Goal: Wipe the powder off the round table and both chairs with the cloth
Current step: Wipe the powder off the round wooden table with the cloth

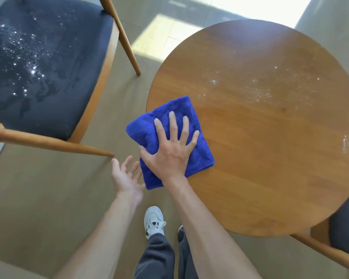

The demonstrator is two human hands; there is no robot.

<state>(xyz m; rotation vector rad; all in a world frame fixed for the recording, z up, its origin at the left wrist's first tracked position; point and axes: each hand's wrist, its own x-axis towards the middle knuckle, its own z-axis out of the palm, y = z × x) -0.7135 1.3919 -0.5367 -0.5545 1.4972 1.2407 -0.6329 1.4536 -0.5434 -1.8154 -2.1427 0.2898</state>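
Right hand (pixel 170 150) is flat on the cloth (pixel 167 141), fingers spread, no pinch, just pressing it down at the bench (pixel 270 178) near-left edge, part of it hanging over. Left hand (pixel 126 174) waits palm-up, fingers apart, just below that edge, probably to catch powder (pixel 258 89). Most of that is across by the far-right edge, well clear of the cloth. Chair (pixel 44 63) is still dusty.

**Cut Off and Covered**

Far right of the right hand (pixel 170 150), the second dark-cushioned wooden chair (pixel 343 238) runs off-frame. The spread palm hides part of the folded blue microfibre cloth (pixel 197 158), which covers the round wooden table (pixel 270 158) edge.
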